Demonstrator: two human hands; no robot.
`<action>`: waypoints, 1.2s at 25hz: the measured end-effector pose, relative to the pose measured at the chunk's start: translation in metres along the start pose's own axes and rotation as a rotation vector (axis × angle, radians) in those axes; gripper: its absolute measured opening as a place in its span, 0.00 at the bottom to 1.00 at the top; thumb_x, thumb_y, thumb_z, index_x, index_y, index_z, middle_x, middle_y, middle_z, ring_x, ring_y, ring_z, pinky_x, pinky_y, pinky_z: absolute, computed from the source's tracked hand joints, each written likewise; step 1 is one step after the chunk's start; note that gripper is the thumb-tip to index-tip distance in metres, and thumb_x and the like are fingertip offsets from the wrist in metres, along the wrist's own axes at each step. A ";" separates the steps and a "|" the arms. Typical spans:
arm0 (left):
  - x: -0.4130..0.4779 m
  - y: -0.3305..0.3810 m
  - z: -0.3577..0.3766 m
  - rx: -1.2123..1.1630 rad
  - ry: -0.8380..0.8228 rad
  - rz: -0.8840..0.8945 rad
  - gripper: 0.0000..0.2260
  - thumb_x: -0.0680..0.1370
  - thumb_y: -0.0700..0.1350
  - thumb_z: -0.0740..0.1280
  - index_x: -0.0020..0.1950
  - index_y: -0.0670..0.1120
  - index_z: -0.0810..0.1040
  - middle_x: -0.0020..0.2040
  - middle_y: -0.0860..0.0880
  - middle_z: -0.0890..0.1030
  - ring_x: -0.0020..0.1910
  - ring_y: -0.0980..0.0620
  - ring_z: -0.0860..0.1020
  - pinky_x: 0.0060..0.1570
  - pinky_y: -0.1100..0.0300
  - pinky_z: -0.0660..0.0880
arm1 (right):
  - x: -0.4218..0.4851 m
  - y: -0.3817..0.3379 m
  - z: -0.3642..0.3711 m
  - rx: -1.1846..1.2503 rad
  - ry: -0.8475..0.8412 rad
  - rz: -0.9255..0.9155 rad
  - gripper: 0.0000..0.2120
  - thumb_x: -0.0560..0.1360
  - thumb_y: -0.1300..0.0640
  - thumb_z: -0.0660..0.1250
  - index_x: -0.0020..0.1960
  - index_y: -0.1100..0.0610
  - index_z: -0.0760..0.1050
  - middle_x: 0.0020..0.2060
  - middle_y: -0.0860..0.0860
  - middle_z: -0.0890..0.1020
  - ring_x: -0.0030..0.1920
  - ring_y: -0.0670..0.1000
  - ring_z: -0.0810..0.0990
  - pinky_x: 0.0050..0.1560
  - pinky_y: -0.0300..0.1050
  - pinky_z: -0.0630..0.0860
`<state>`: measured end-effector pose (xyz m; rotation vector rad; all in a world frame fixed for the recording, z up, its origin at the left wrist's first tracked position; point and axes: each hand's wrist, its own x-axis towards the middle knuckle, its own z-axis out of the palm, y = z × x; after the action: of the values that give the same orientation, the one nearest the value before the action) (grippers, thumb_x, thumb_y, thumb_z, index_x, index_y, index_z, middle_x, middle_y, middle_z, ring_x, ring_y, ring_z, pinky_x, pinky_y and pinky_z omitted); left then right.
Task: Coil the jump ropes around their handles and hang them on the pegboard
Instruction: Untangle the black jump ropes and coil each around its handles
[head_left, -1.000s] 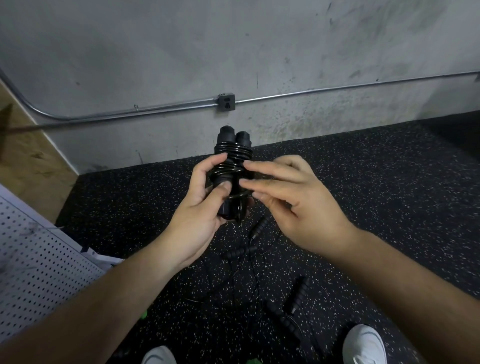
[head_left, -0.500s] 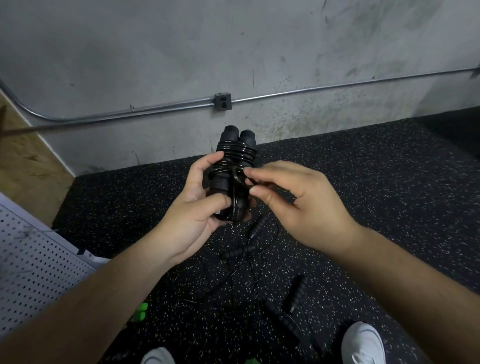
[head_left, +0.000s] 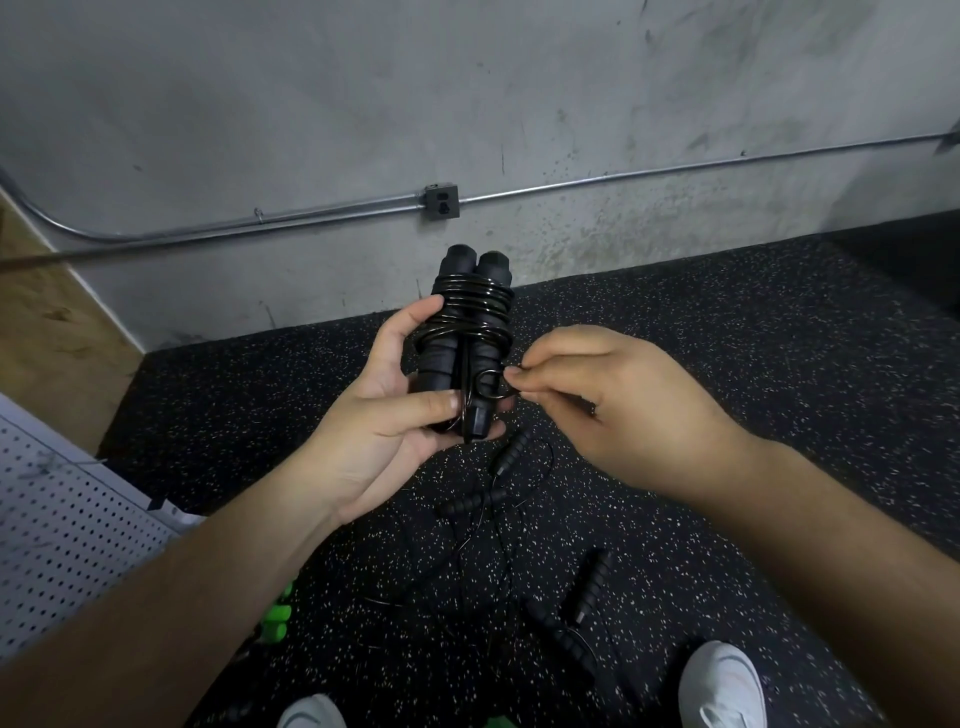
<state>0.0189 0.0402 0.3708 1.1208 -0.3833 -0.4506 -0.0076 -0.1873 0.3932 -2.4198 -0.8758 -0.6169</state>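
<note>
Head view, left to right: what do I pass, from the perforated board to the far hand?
pegboard → green handles → left hand → coiled jump rope → right hand

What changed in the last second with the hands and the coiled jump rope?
The right hand, earlier flat across the coil, now pinches the rope's end loop and pulls it rightward. The left hand still grips the wrapped handles; loose ropes on the floor are unchanged.

Handles (head_left: 439, 358) matt black foam; cord (head_left: 475, 301) glossy; floor (head_left: 727, 364) speckled rubber; wall (head_left: 467, 93) rough concrete; conduit (head_left: 311, 215) metal.
</note>
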 end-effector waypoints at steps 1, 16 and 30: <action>0.001 -0.001 0.001 -0.003 0.004 -0.002 0.37 0.72 0.30 0.66 0.75 0.59 0.65 0.65 0.35 0.79 0.60 0.31 0.79 0.59 0.36 0.77 | -0.001 -0.001 0.001 -0.026 0.000 -0.009 0.09 0.79 0.60 0.67 0.54 0.58 0.85 0.49 0.47 0.83 0.48 0.46 0.81 0.51 0.42 0.80; 0.002 -0.011 0.010 0.083 0.079 -0.004 0.37 0.72 0.28 0.64 0.74 0.59 0.65 0.66 0.41 0.80 0.59 0.47 0.80 0.61 0.47 0.78 | -0.010 -0.021 0.043 0.257 0.282 0.315 0.08 0.75 0.66 0.73 0.53 0.58 0.85 0.46 0.47 0.82 0.48 0.44 0.81 0.51 0.36 0.78; 0.002 -0.003 0.001 0.119 0.091 0.028 0.35 0.73 0.28 0.65 0.71 0.61 0.69 0.63 0.43 0.81 0.57 0.45 0.81 0.55 0.46 0.80 | -0.006 -0.011 0.039 0.173 0.181 0.213 0.06 0.77 0.59 0.72 0.54 0.57 0.84 0.48 0.46 0.81 0.50 0.47 0.80 0.52 0.46 0.79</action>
<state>0.0201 0.0374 0.3688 1.2452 -0.3490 -0.3547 -0.0098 -0.1602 0.3632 -2.2237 -0.5635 -0.6389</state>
